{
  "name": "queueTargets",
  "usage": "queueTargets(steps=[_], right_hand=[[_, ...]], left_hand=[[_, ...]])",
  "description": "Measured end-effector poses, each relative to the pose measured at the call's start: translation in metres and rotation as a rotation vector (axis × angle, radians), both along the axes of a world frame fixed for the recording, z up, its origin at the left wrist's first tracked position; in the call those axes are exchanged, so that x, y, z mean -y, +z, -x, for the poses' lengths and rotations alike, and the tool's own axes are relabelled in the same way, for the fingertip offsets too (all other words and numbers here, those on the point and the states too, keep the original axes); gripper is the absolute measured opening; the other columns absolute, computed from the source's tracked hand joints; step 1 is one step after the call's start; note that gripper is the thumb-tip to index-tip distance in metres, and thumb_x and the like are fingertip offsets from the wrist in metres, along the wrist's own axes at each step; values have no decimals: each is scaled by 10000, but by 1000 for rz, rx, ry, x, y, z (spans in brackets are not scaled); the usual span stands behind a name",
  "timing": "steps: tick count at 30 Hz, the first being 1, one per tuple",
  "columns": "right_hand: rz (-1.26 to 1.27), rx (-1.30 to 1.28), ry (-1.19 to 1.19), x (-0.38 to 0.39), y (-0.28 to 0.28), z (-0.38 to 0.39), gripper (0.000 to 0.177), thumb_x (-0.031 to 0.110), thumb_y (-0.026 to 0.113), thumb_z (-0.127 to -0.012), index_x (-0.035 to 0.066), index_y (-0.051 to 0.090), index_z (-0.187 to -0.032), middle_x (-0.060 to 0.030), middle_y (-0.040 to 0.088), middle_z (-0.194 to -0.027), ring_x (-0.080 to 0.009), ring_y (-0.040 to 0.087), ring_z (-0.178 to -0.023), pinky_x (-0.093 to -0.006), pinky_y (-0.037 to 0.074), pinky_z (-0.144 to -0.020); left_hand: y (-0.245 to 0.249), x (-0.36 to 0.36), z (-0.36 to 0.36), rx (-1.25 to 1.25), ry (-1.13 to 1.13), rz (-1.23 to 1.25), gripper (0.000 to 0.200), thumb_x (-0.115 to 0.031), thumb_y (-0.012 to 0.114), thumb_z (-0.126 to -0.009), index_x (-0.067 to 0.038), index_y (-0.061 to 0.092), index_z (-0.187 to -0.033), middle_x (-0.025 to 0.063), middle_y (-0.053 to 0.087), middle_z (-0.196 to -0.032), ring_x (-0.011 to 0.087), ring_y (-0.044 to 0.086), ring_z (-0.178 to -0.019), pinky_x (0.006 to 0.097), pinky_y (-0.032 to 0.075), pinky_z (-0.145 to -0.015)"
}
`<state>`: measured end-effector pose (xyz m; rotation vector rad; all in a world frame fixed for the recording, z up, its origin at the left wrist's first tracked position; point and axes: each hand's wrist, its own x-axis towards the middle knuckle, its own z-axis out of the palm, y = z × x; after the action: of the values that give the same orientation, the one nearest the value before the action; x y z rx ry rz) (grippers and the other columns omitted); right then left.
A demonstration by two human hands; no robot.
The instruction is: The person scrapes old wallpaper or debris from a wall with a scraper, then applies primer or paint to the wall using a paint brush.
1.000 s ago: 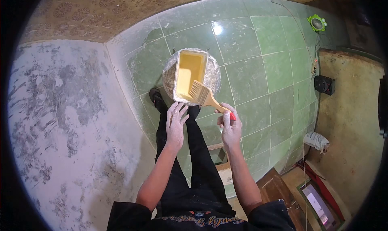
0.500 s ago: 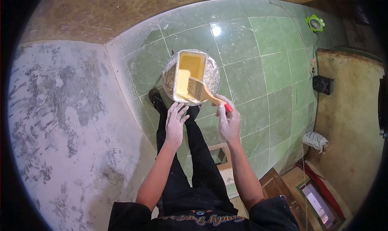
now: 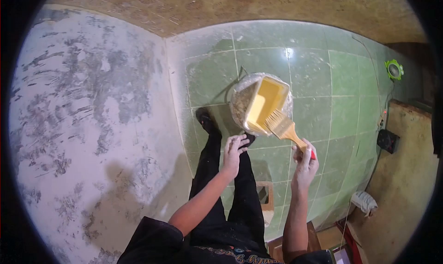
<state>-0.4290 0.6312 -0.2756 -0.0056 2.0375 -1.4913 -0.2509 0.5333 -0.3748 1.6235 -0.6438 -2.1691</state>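
My right hand (image 3: 304,165) grips a wide paintbrush (image 3: 287,129) by its red-tipped wooden handle. The bristles overlap the near right corner of a rectangular tub (image 3: 253,108) with yellow paint (image 3: 262,104) inside. Below that tub is a round, white-crusted bucket (image 3: 239,108), partly hidden by it. My left hand (image 3: 234,154) is open, fingers apart and holding nothing, just short of the tub's near edge. Whitish dust or paint coats both hands.
To the left rises a wall (image 3: 83,116) patched in white and grey. Green floor tiles (image 3: 311,114) spread around the bucket. A small green fan-like object (image 3: 394,69), a black box (image 3: 388,141) and a white sack (image 3: 364,202) lie along the right side. A hollow block (image 3: 265,195) sits near my legs.
The view has shifted, so everything sits farther right and lower. The tub looks turned clockwise with more of its left outer side showing. The brush stays in my right hand.
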Motion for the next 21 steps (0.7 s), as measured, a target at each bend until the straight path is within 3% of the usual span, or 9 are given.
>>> queueTargets(steps=[6,10,12,16,18,21], right_hand=[[61,-33,-41,26,26,-23,389,318,445,-1065,-8,598,-1212,-68,675,-875,-71,489,-699,-235,412,-640],[240,104,-142,52,22,-42,405,327,442,-1065,-13,569,-1245,-84,667,-924,-91,531,-760,-245,412,-650],[289,253,-355,70,21,-56,425,344,442,-1064,-17,556,-1257,-79,651,-938,-89,540,-772,-241,416,-655],[303,168,-402,79,17,-84,434,363,484,-1045,-8,566,-1255,-60,633,-942,-84,521,-732,-223,415,-653],[-18,-6,-450,76,12,-95,382,345,484,-1044,27,583,-1230,-36,640,-914,-72,515,-713,-206,410,-629],[-27,-108,-412,66,24,-103,339,341,486,-1042,65,599,-1205,-11,644,-896,-58,518,-706,-197,407,-613]], left_hand=[[39,26,-47,45,93,82,205,-224,462,-1028,-50,568,-1016,96,655,-1086,201,641,-1041,321,488,-852],[48,50,-100,84,171,145,196,-203,464,-1009,-43,577,-1018,87,651,-1060,191,638,-995,314,484,-837],[51,70,-121,120,206,162,147,-177,464,-1001,-65,559,-1002,96,648,-1073,207,640,-985,324,485,-825],[64,112,-159,133,262,201,84,-145,466,-981,-99,532,-957,91,648,-1076,215,641,-984,338,482,-814],[76,137,-176,109,254,233,84,-137,458,-976,-92,527,-961,97,635,-1092,211,637,-987,334,481,-818],[102,180,-196,32,241,298,70,-132,460,-956,-89,515,-952,113,611,-1124,220,633,-988,330,475,-820]])
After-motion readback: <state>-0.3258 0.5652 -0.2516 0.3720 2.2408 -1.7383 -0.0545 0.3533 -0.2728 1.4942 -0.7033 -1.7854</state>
